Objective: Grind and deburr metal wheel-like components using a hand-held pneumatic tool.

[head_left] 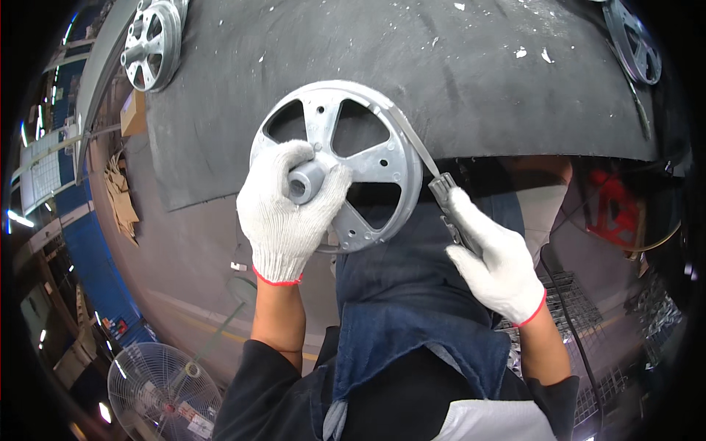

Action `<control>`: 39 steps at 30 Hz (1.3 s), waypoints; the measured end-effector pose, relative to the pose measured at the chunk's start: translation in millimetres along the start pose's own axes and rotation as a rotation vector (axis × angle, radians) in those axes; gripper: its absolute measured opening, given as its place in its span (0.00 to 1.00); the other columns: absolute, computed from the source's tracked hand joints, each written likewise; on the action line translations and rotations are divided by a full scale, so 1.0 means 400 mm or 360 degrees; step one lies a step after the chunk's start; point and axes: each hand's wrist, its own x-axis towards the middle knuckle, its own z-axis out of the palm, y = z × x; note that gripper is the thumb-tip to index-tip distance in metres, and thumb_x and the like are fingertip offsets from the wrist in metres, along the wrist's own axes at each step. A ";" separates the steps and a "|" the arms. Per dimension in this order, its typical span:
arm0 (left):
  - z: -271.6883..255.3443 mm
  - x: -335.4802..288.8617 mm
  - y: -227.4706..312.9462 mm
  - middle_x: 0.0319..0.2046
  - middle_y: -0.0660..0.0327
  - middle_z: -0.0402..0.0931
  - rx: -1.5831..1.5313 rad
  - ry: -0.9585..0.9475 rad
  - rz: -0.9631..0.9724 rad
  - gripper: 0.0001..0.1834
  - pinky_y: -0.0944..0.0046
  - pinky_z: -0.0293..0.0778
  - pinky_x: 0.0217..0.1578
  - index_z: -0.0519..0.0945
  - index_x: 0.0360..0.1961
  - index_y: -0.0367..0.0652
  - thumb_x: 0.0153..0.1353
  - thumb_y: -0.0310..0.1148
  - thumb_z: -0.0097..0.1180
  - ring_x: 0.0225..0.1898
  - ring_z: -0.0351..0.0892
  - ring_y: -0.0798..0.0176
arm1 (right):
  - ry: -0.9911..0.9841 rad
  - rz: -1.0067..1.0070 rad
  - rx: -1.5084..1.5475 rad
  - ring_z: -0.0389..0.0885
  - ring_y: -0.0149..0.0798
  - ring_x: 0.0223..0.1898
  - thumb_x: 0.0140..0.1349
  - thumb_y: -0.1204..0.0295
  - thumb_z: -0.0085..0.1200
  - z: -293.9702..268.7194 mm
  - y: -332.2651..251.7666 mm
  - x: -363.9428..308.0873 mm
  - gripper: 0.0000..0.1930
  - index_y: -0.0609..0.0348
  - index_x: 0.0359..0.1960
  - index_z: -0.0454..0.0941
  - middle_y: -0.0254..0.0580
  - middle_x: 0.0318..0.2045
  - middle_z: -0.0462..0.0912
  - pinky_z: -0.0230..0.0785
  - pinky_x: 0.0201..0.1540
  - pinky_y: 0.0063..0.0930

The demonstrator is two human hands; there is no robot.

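Note:
A grey cast metal wheel (368, 167) with spokes and a raised hub is tilted up over the near edge of the dark table. My left hand (283, 202), in a white knitted glove with a red cuff, grips it around the hub (303, 184), thumb and fingers on either side. In my right hand (500, 272), gloved alike, is a flat-bladed hand tool (440, 189) with a grey handle. Its long thin blade lies along the wheel's upper right rim. Whether it is a file or a knife I cannot tell. My right palm hides part of the handle.
Similar wheels (163, 48) are stacked at the table's far left, and another wheel (638, 44) lies far right beside a thin rod (638, 103). Pale chips dot the dark tabletop (243, 125). A floor fan (165, 393) stands lower left; wire baskets (581, 309) stand lower right.

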 end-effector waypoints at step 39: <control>0.020 0.009 -0.013 0.36 0.58 0.90 -0.0041 0.0125 0.0105 0.19 0.56 0.87 0.40 0.90 0.42 0.44 0.55 0.42 0.85 0.36 0.91 0.54 | -0.0488 0.0824 0.1900 0.73 0.25 0.23 0.74 0.79 0.53 -0.052 0.029 0.015 0.47 0.50 0.94 0.50 0.45 0.49 0.87 0.68 0.21 0.24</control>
